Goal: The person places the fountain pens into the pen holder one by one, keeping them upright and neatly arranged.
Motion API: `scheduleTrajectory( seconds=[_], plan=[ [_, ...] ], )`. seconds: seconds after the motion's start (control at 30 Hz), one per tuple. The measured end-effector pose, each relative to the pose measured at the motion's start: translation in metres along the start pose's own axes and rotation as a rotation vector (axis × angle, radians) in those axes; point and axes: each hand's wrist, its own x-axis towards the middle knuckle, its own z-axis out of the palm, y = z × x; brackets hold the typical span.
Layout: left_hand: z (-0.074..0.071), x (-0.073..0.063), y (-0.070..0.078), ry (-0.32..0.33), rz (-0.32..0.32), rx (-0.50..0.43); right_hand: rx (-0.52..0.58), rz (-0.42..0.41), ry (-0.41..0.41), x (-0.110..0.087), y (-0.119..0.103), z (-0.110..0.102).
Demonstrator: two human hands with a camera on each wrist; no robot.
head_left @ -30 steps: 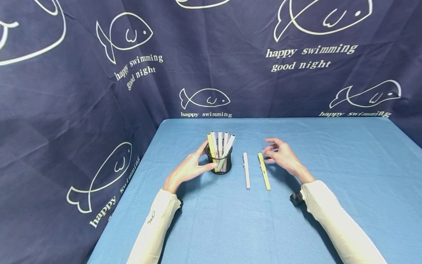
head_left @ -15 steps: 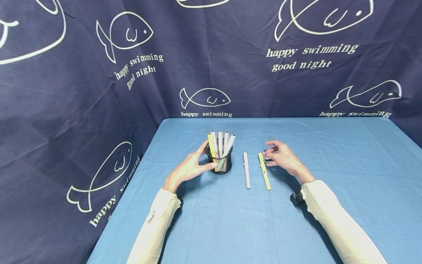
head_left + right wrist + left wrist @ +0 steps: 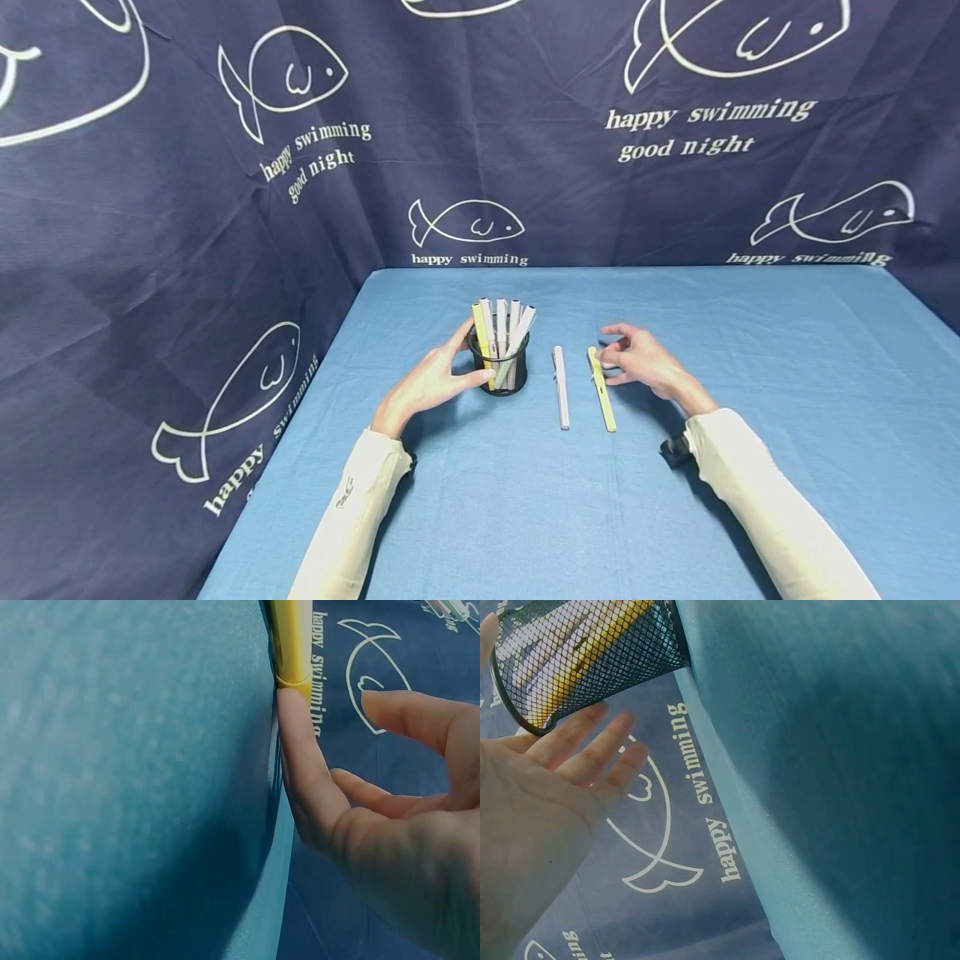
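A black mesh pen holder [image 3: 512,377] stands upright on the table with several white pens and a yellow one in it. My left hand [image 3: 431,382] holds it from the left, thumb in front and a finger behind. The left wrist view shows the mesh holder [image 3: 577,667] by the thumb and outstretched fingers. To its right a pale pen [image 3: 561,390] and a yellow pen [image 3: 602,392] lie side by side. My right hand [image 3: 641,360] is at the yellow pen's far end, fingers loosely bent and apart; in the right wrist view one fingertip meets the yellow pen [image 3: 291,641].
A blue cloth [image 3: 510,508] covers the table. Dark blue curtains [image 3: 555,208] with fish drawings and lettering hang behind the table and along its left side.
My right hand has come slightly down and left, its fingertips now overlapping the yellow pen's far end. The left hand and the pen holder stay put.
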Motion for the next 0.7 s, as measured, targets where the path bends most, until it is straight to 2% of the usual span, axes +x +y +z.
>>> scheduleTrajectory(
  seconds=[0.47, 0.7],
  plan=[
    [0.0012, 0.0006, -0.0023, 0.003, 0.007, -0.002, -0.076, 0.047, -0.043, 0.0040, 0.0006, 0.0009],
    [0.0004, 0.0009, -0.0016, 0.003, 0.005, -0.006, -0.097, 0.039, -0.070, 0.0029, -0.0003, 0.0021]
  ],
)
